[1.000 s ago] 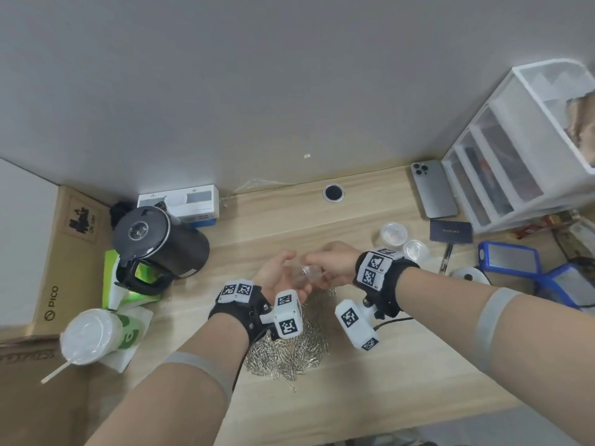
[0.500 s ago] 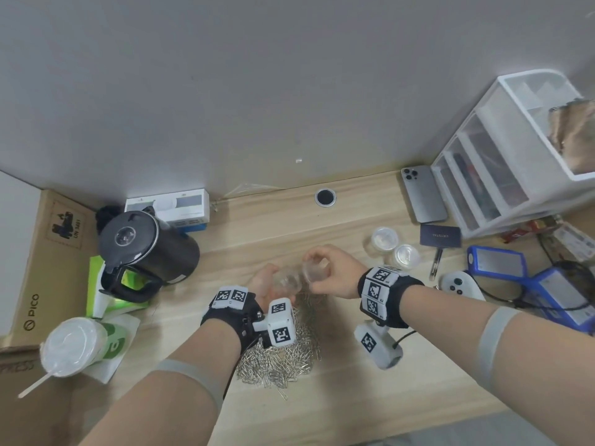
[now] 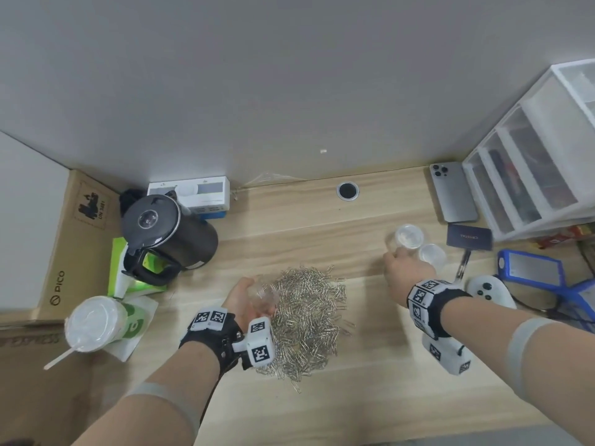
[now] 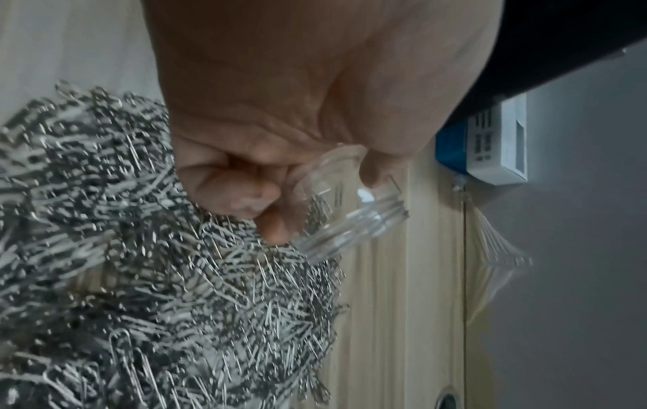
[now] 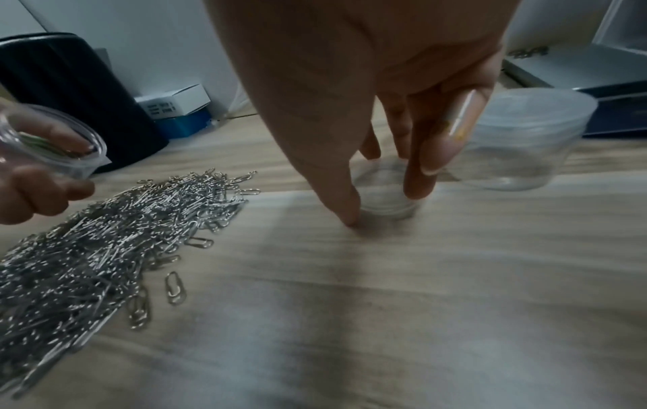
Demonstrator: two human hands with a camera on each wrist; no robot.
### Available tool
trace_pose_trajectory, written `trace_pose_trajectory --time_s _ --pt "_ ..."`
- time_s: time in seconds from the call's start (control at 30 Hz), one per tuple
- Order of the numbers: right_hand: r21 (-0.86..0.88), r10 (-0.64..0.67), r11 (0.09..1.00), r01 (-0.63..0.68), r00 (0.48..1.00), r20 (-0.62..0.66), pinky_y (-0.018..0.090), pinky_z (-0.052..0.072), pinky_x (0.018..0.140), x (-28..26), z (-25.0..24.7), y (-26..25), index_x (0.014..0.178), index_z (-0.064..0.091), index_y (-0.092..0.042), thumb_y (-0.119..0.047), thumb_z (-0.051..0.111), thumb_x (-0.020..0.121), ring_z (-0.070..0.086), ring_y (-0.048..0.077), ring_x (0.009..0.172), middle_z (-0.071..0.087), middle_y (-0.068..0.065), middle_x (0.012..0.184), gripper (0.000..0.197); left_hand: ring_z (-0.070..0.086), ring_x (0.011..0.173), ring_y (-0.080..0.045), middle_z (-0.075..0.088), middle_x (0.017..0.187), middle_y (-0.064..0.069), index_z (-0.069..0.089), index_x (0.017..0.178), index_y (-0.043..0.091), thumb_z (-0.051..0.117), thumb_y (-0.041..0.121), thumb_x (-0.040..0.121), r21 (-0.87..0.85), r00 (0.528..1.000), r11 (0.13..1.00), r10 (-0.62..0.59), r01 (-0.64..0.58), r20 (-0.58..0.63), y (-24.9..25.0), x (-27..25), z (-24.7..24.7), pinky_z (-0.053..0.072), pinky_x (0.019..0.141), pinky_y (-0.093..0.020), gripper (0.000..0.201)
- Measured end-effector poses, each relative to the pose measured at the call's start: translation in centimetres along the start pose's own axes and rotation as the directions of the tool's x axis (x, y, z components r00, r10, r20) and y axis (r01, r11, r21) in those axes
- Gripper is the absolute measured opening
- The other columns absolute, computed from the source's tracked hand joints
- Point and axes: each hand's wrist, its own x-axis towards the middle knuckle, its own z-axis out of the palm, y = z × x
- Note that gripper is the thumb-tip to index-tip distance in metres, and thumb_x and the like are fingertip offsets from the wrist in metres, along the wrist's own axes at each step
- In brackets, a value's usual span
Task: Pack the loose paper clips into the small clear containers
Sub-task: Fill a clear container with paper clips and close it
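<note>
A heap of silver paper clips (image 3: 309, 317) lies on the wooden desk (image 3: 370, 381). At its left edge my left hand (image 3: 257, 291) grips a small clear container (image 3: 265, 296), tilted with its mouth toward the heap; the left wrist view shows fingers and thumb curled round this container (image 4: 343, 210) above the clips (image 4: 140, 276). My right hand (image 3: 394, 255) is off to the right. Its thumb and fingers (image 5: 416, 191) pinch a small clear lid (image 5: 385, 193) that sits on the desk. Two more clear containers (image 3: 409, 236) (image 3: 431, 252) stand just beyond it.
A black kettle (image 3: 167, 233) and a lidded cup with a straw (image 3: 93, 320) stand at the left. A phone (image 3: 454, 191), white drawer unit (image 3: 531, 162), dark card (image 3: 469, 241), white controller (image 3: 489, 291) and blue cases (image 3: 531, 265) crowd the right.
The hands were together above the heap. The right hand has since moved right with the clear lid, down to the desk by the other containers. The left hand stayed over the clips.
</note>
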Motion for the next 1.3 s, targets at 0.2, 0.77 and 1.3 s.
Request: trace_pose_trajectory --time_s 0.2,0.77,1.3 --pt "0.181 -0.248 0.95 0.254 0.967 -0.055 0.035 0.048 0.07 -0.6 0.4 -2.7 0.133 0.034 -0.022 -0.023 0.073 0.072 0.057 0.024 0.103 0.039 0.001 0.125 0.072 0.049 0.059 -0.023 0.056 0.074 -0.01 0.052 0.104 0.009 0.039 0.044 0.096 -0.035 1.0 0.999 -0.022 0.022 -0.001 -0.7 -0.5 -2.2 0.043 0.063 -0.033 0.039" --pt "0.16 -0.403 0.904 0.397 0.915 0.007 0.048 0.046 0.103 -2.6 4.6 -14.3 0.148 0.009 -0.036 -0.049 0.093 0.045 0.025 0.029 0.132 0.022 0.006 0.144 0.134 0.064 0.07 -0.03 0.066 0.076 -0.018 0.06 0.114 -0.001 0.045 0.043 0.094 0.009 0.998 0.999 0.049 -0.05 0.047 -5.1 3.1 -4.8 0.054 0.073 -0.037 0.05" --pt "0.374 -0.424 0.815 0.442 0.896 -0.135 0.04 0.045 0.098 -2.2 5.6 -16.0 0.134 0.042 -0.033 -0.021 0.072 0.069 0.038 0.025 0.119 0.034 0.0 0.135 0.073 0.056 0.055 -0.027 0.059 0.063 -0.012 0.065 0.062 0.005 0.042 0.044 0.09 -0.13 0.982 0.991 0.06 -0.036 0.18 -5.4 4.7 -0.5 0.039 0.053 -0.029 0.053"
